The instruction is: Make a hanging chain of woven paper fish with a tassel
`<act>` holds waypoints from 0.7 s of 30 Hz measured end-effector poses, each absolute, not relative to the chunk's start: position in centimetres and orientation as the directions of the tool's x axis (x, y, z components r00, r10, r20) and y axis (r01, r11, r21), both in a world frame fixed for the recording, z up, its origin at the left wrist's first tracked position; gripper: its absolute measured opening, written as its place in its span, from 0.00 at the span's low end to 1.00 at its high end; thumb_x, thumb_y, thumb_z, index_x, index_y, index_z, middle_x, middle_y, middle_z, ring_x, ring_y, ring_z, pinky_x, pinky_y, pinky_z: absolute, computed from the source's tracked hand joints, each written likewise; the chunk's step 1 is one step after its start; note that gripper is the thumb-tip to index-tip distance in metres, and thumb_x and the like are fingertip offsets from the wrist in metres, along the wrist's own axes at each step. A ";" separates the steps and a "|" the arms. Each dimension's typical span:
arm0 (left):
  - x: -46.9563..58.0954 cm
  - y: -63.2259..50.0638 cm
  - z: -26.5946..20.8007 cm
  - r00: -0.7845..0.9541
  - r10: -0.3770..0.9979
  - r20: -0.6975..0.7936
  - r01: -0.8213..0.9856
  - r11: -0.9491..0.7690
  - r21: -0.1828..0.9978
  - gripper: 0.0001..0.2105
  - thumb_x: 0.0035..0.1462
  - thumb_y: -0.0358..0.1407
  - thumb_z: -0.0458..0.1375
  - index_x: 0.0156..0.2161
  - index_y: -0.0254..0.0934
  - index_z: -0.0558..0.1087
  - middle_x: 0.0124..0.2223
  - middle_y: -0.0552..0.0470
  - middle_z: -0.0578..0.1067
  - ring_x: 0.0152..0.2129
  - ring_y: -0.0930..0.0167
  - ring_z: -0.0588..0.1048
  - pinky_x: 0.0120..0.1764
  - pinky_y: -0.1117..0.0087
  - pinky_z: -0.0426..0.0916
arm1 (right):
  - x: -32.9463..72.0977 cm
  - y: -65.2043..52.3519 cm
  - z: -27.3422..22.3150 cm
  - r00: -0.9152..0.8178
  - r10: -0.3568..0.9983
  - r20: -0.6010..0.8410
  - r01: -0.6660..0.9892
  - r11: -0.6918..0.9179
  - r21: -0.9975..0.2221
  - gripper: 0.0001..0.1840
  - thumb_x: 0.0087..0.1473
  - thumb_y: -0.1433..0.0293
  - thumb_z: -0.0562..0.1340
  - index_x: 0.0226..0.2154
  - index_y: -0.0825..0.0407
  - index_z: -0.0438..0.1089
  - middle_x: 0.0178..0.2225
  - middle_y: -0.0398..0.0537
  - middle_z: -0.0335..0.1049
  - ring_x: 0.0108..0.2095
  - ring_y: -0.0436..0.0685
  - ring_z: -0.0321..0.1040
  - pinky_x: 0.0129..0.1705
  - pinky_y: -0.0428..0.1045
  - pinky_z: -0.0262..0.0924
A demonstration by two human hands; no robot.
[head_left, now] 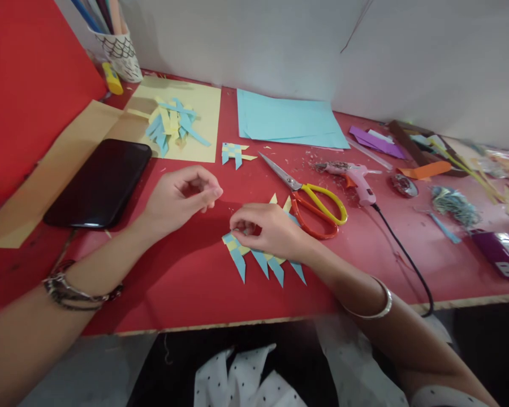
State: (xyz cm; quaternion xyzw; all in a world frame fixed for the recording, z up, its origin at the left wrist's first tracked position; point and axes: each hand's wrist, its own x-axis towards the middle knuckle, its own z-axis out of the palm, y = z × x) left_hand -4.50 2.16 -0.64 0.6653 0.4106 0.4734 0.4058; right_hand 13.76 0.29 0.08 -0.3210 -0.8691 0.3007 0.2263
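Note:
My left hand (184, 195) hovers over the red table, thumb and index finger pinched together. If anything is between those fingertips, it is too small to make out. My right hand (274, 229) is closed in a pinch just above a woven piece of blue and yellow paper strips (261, 261), partly covering it. Whether those fingertips grip anything is hidden. The woven piece lies flat near the table's front, with pointed strip ends sticking out. Beyond my hands lies a smaller woven paper fish (233, 154). Scissors (307, 198) with yellow and red handles lie slightly open against my right hand's far side.
A black phone (99, 183) lies left. Loose paper strips (173, 121) sit on a yellow sheet (207, 107); blue sheets (288, 118) lie at the back. A pink glue gun (352, 175), its cord (407, 257) crossing the front edge, and a purple box (500, 254) are right.

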 end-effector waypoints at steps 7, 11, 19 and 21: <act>-4.3 2.1 -0.4 0.186 0.927 0.325 0.171 -0.356 0.919 0.09 0.46 0.38 0.60 0.21 0.39 0.66 0.16 0.59 0.66 0.11 0.79 0.64 0.15 0.77 0.61 | 13.5 0.2 0.1 -0.740 0.664 0.104 0.484 0.634 -0.603 0.03 0.47 0.77 0.56 0.24 0.55 0.63 0.23 0.40 0.58 0.23 0.44 0.55 0.27 0.41 0.51; -4.3 2.1 -0.6 0.194 0.924 0.330 0.138 -0.359 0.923 0.07 0.46 0.35 0.60 0.22 0.39 0.66 0.16 0.59 0.66 0.12 0.79 0.63 0.15 0.78 0.60 | 13.3 0.2 0.2 -0.750 0.661 0.038 0.519 0.622 -0.587 0.03 0.48 0.76 0.56 0.26 0.54 0.64 0.24 0.41 0.60 0.25 0.46 0.57 0.28 0.42 0.51; -4.2 2.2 -0.6 0.194 0.923 0.331 0.103 -0.355 0.929 0.06 0.45 0.31 0.59 0.21 0.38 0.67 0.16 0.60 0.65 0.11 0.80 0.63 0.15 0.79 0.59 | 13.2 0.2 0.1 -0.753 0.657 -0.014 0.552 0.621 -0.557 0.05 0.51 0.74 0.55 0.28 0.54 0.66 0.26 0.42 0.62 0.27 0.47 0.58 0.29 0.43 0.50; -4.2 2.3 -0.5 0.194 0.923 0.332 0.100 -0.355 0.929 0.06 0.44 0.30 0.59 0.21 0.38 0.67 0.16 0.60 0.65 0.11 0.80 0.63 0.15 0.79 0.59 | 13.2 0.3 0.1 -0.756 0.654 -0.014 0.548 0.623 -0.558 0.06 0.51 0.75 0.55 0.28 0.54 0.67 0.27 0.43 0.63 0.27 0.47 0.58 0.29 0.42 0.50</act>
